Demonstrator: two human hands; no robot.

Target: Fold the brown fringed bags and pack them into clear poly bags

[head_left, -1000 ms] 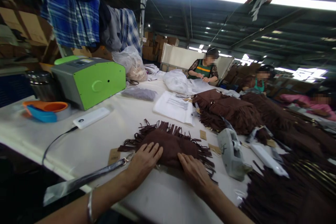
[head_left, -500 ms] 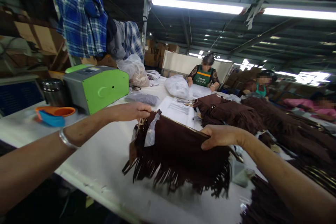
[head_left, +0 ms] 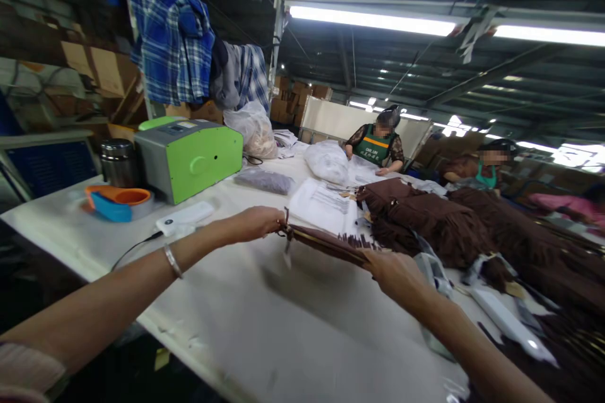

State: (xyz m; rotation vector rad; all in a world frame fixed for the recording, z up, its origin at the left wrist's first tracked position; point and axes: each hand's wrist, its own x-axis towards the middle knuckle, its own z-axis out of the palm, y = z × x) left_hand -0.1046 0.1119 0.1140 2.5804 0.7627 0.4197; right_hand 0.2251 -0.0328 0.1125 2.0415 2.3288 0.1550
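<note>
A dark brown fringed bag (head_left: pixel 326 243) is stretched between my two hands above the white table, seen nearly edge-on with its zip edge towards me. Its fringe pokes up behind the far side. My left hand (head_left: pixel 259 225) is closed on the bag's left corner, where a small tag or strip dangles. My right hand (head_left: pixel 394 274) grips the right end, its fingers partly hidden. Just behind the bag lies a stack of white printed sheets or bags (head_left: pixel 321 204). To the right a heap of similar brown fringed bags (head_left: pixel 425 211) covers the table.
On the left of the table (head_left: pixel 265 346) stand a green and grey machine (head_left: pixel 198 160), a steel flask (head_left: pixel 118 164), an orange and blue tape holder (head_left: pixel 118 198) and a white corded device (head_left: pixel 184 218). A co-worker in a green apron (head_left: pixel 375 146) works across the table; others sit farther right.
The bag has swung up from hanging broadside to lying almost edge-on, its fringe now on the far side. Both hands keep hold of it. The view has shifted slightly left.
</note>
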